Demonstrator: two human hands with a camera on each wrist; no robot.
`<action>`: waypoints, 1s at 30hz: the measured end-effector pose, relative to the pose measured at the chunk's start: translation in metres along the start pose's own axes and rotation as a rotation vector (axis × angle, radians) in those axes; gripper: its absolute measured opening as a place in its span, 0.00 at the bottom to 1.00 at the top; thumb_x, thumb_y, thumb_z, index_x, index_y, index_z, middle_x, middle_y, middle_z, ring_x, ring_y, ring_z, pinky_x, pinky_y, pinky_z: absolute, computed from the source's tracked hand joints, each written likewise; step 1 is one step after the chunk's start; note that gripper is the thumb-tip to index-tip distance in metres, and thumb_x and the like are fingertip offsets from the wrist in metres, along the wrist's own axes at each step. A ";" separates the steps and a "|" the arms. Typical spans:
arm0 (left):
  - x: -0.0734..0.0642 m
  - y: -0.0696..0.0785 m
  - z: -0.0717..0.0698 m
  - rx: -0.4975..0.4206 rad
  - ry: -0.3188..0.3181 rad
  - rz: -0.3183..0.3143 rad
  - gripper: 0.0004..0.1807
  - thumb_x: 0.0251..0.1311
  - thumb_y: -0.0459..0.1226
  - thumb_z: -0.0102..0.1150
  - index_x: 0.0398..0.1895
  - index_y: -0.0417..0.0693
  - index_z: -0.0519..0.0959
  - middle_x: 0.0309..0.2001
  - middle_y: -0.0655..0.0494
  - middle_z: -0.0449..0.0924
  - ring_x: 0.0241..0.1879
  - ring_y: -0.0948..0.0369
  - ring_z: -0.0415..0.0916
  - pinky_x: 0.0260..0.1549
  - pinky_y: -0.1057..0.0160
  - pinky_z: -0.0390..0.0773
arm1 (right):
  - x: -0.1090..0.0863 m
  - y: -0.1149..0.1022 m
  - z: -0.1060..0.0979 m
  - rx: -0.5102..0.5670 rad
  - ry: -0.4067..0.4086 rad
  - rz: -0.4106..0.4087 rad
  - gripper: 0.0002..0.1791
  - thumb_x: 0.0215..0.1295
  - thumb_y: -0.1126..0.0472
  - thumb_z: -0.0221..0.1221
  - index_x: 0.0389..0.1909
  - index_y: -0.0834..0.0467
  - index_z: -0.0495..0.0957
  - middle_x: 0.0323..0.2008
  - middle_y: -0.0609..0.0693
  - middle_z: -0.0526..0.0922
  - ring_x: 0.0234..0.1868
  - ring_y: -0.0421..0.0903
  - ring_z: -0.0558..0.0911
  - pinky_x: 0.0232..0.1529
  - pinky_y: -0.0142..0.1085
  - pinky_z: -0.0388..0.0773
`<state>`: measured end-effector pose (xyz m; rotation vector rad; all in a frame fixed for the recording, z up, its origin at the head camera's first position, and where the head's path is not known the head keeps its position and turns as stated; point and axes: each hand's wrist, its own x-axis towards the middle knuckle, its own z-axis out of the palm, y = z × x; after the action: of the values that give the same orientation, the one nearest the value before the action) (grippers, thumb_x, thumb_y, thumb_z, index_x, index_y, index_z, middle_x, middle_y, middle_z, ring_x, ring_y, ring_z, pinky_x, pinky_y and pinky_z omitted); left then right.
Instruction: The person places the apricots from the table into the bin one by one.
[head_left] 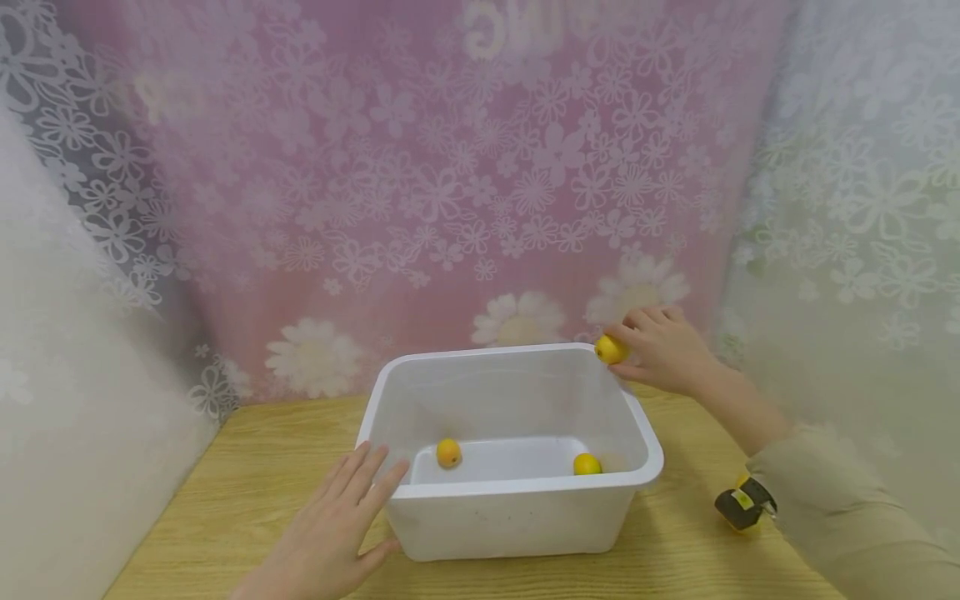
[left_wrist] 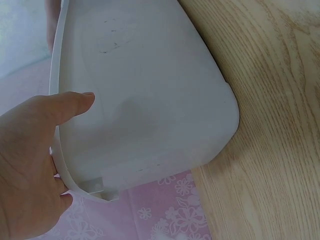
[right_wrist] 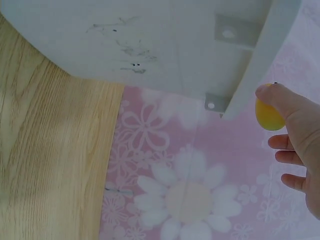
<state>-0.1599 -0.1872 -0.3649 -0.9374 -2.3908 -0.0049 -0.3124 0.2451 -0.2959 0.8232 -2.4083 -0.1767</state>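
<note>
A white plastic tub (head_left: 517, 525) stands on the wooden table, seen from outside in both wrist views. At its near left corner my left hand (head_left: 326, 521) touches the rim with spread, fairly straight fingers; in the left wrist view the thumb (left_wrist: 75, 106) lies along the outer wall. Above the far right corner of the tub, my right hand (head_left: 663, 350) pinches a small yellow fruit (head_left: 612, 349) between thumb and fingers. That yellow fruit (right_wrist: 269, 112) looks greenish at its lower end in the right wrist view. Inside the tub lie an orange-yellow fruit (head_left: 448, 452) and a yellow-green fruit (head_left: 587, 464), partly hidden by the near rim.
A black and yellow tape measure (head_left: 741, 506) lies on the table (head_left: 247, 483) to the right of the tub, near the right sleeve (head_left: 832, 492). Flower-printed curtains (head_left: 450, 208) hang behind the table and on both sides.
</note>
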 end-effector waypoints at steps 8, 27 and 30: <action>0.002 0.002 0.000 -0.002 -0.012 -0.008 0.45 0.46 0.53 0.66 0.67 0.46 0.62 0.65 0.40 0.62 0.64 0.44 0.59 0.60 0.49 0.60 | 0.005 -0.008 0.003 0.011 -0.035 -0.004 0.26 0.51 0.46 0.65 0.48 0.57 0.77 0.35 0.54 0.75 0.40 0.55 0.74 0.42 0.50 0.70; 0.001 0.001 0.000 -0.023 -0.001 0.002 0.43 0.50 0.56 0.61 0.66 0.44 0.63 0.64 0.38 0.62 0.63 0.43 0.59 0.66 0.66 0.29 | -0.053 0.010 0.007 0.084 0.161 -0.049 0.27 0.63 0.39 0.52 0.44 0.60 0.77 0.34 0.55 0.75 0.38 0.56 0.73 0.39 0.52 0.72; 0.001 0.000 0.000 -0.022 0.001 0.000 0.42 0.51 0.56 0.61 0.66 0.44 0.63 0.64 0.38 0.62 0.63 0.43 0.59 0.66 0.66 0.29 | -0.071 0.014 0.012 0.104 0.195 -0.059 0.36 0.67 0.34 0.35 0.43 0.62 0.77 0.33 0.54 0.75 0.36 0.55 0.73 0.36 0.50 0.72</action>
<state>-0.1599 -0.1865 -0.3648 -0.9474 -2.3941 -0.0317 -0.2811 0.2979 -0.3359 0.9151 -2.2270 0.0059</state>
